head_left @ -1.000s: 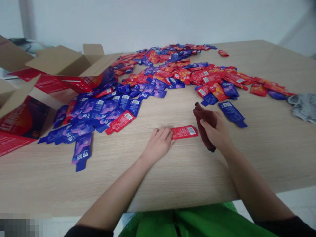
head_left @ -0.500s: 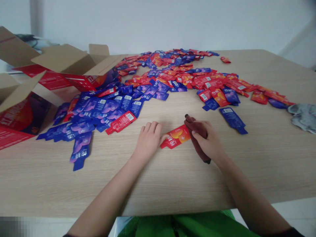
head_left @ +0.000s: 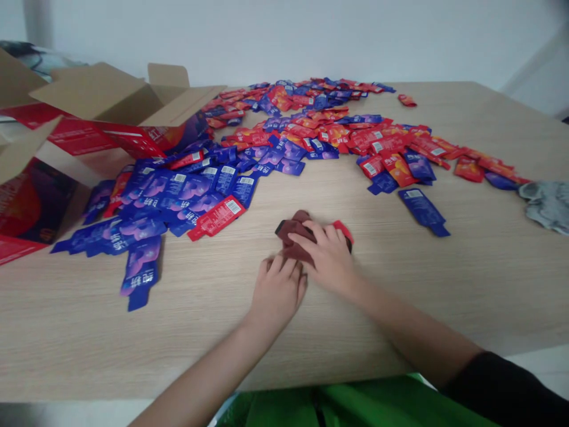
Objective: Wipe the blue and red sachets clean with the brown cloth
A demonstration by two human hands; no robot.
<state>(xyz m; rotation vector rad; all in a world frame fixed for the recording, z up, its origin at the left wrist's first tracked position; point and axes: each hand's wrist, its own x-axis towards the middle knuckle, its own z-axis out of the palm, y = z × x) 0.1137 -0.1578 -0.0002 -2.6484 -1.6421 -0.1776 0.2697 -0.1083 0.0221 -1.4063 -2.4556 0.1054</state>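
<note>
My right hand [head_left: 331,258] presses a brown cloth [head_left: 291,232] with black edges down on the table, its fingers spread across the folds. Beneath that cloth lies a flat red sachet [head_left: 344,230] with a narrow neck; only its right end shows past my fingers. Close by on the left, my left hand [head_left: 278,284] is closed, fingers curled at the cloth's lower edge, where the sachet's narrow end is hidden. A red sachet [head_left: 217,217] with a white barcode lies to the left of my hands. To the right rests a single blue sachet [head_left: 424,212].
Many blue sachets [head_left: 191,188] overlap at the left, and mixed red and blue sachets [head_left: 386,142] stretch across the back. Open cardboard boxes [head_left: 111,95] stand at the far left. A grey cloth [head_left: 546,206] lies at the right edge of the wooden table [head_left: 400,308].
My right hand has moved left with the brown cloth, which now covers most of the red sachet. My left hand has come slightly nearer to me. The view has shifted a little.
</note>
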